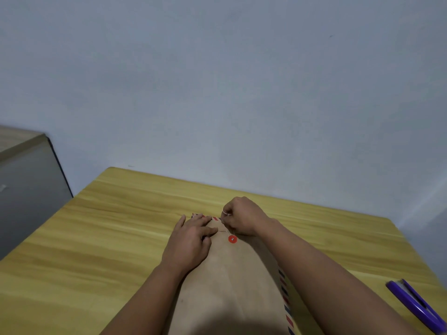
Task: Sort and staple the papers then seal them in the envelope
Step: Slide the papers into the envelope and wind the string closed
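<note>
A brown kraft envelope (pixel 232 281) with a red and blue striped border lies lengthwise on the yellow wooden table (pixel 108 226). Its flap at the far end is folded down. A red round button (pixel 232 239) sits just below the flap. My left hand (pixel 191 240) lies flat on the flap, fingers spread, pressing it down. My right hand (pixel 242 217) is closed on the thin white closure string (pixel 226 213), which loops over a finger and runs down toward the red button. The papers are not visible.
A purple stapler (pixel 416 305) lies near the table's right front corner. A grey cabinet (pixel 26 187) stands left of the table. A plain pale wall runs along the table's far edge.
</note>
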The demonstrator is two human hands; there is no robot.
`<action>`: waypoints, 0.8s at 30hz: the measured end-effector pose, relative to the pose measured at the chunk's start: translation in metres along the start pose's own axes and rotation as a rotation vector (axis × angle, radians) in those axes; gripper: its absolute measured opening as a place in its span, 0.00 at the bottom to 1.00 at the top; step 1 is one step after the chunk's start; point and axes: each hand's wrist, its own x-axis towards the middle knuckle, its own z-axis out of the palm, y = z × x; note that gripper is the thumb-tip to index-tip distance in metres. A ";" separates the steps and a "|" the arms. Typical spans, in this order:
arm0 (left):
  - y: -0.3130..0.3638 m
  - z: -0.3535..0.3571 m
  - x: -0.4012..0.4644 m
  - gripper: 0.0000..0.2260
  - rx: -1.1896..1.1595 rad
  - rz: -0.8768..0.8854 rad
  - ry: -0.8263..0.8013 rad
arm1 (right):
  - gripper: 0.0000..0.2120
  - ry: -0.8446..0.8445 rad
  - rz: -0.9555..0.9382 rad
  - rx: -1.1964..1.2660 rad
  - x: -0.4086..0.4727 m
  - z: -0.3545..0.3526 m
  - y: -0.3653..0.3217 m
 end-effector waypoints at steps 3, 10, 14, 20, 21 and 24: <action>0.000 0.001 0.000 0.21 -0.001 0.002 0.001 | 0.11 0.038 0.016 0.041 -0.004 0.001 0.003; 0.001 -0.001 -0.001 0.20 -0.017 -0.001 0.008 | 0.06 0.078 0.079 0.061 -0.016 -0.010 0.017; 0.002 -0.001 -0.001 0.19 -0.015 0.000 0.015 | 0.05 0.028 0.159 0.051 -0.020 -0.009 0.033; 0.003 -0.002 0.000 0.19 -0.011 -0.008 0.010 | 0.08 0.010 0.204 -0.068 -0.012 -0.002 0.028; 0.003 -0.002 0.000 0.19 -0.008 -0.008 0.008 | 0.09 0.022 0.200 -0.091 -0.009 -0.002 0.025; 0.003 -0.002 0.000 0.19 -0.007 -0.006 0.009 | 0.05 0.021 0.185 -0.165 0.002 -0.003 0.014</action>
